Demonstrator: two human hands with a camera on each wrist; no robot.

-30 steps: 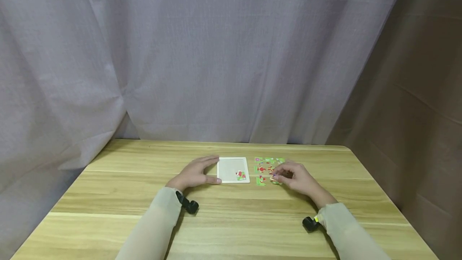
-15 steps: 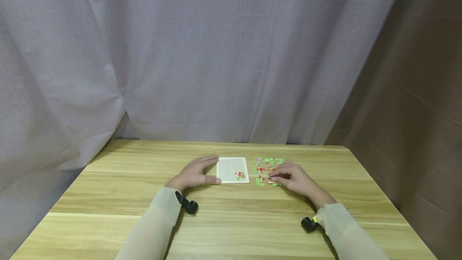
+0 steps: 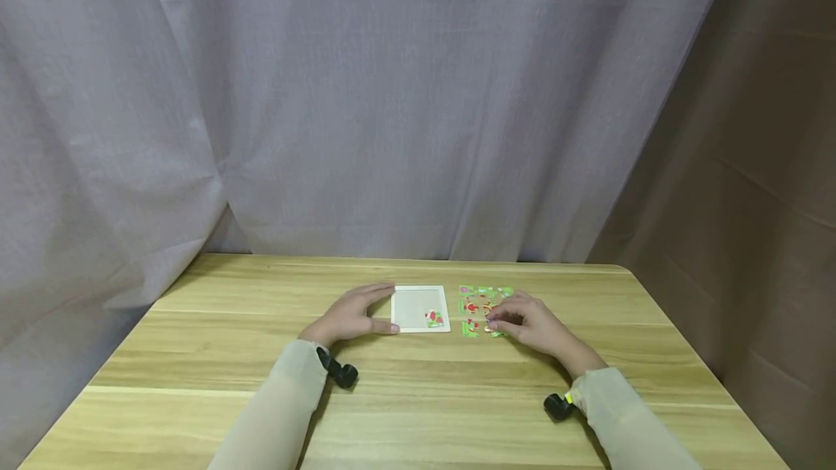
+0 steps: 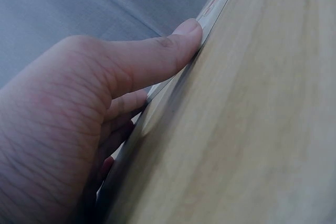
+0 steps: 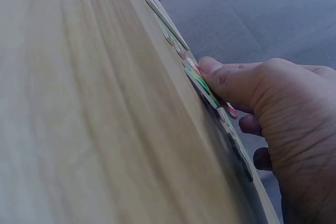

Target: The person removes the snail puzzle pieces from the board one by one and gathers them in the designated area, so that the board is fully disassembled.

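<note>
On the table lies a white square puzzle tray (image 3: 447, 308). A red and green puzzle piece (image 3: 434, 318) sits in its lower right corner. My left hand (image 3: 349, 314) spans the tray's left side, thumb at the near corner and straight fingers at the far one. To the right, several loose puzzle pieces (image 3: 470, 307) with green edges and red figures lie in rows. My right hand (image 3: 532, 326) is over the right part of these rows and pinches a small colourful puzzle piece (image 5: 192, 66) between thumb and forefinger, mostly hidden by the thumb.
The wooden table (image 3: 405, 412) ends at a straight back edge just beyond the tray. A grey curtain (image 3: 392, 107) hangs behind it, and a darker one (image 3: 744, 201) on the right. Black wrist cameras sit on both wrists.
My right hand has shifted slightly left, and the pinched piece is now more hidden by the fingers. The left hand stays at the tray.
</note>
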